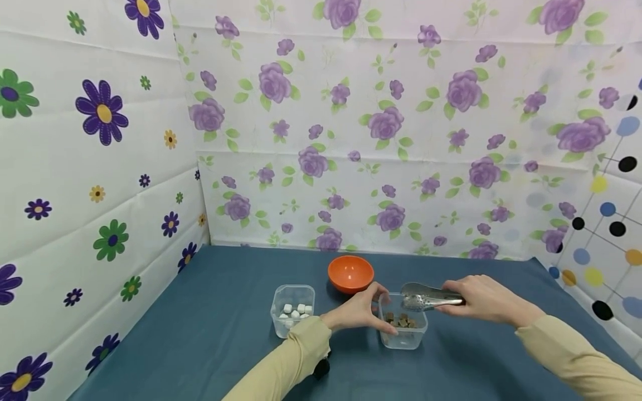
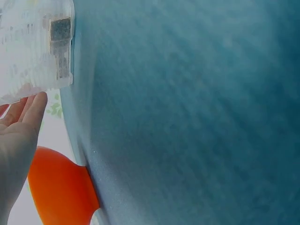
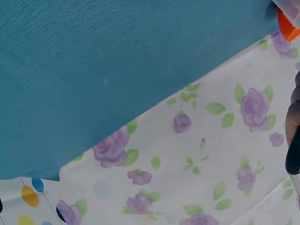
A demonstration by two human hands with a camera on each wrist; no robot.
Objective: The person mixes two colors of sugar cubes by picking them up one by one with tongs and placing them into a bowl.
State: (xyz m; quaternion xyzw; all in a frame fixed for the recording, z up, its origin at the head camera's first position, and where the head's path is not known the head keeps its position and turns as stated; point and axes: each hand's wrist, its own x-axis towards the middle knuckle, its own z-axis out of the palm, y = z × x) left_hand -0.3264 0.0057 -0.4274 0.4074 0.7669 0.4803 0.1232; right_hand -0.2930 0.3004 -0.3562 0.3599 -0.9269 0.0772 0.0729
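On the right side of the dark blue table stands a clear plastic container [image 1: 403,341] with several small brown cubes [image 1: 403,321] in it. My left hand [image 1: 357,312] holds its left side, thumb at the front and fingers toward the back; the left wrist view shows fingers [image 2: 35,110] against the container wall. My right hand [image 1: 481,301] grips metal tongs [image 1: 426,297] from the right. Their tips hover over the container's opening, and no cube can be made out between them. The right wrist view catches only the dark tongs handle [image 3: 294,152] and part of the fingers.
An orange bowl [image 1: 350,273] sits behind the containers. Left of my left hand, a second clear container [image 1: 281,327] holds several white cubes [image 1: 296,311]. A small black object [image 1: 321,368] shows under the left sleeve. Flowered sheets [image 1: 351,111] hang around the table.
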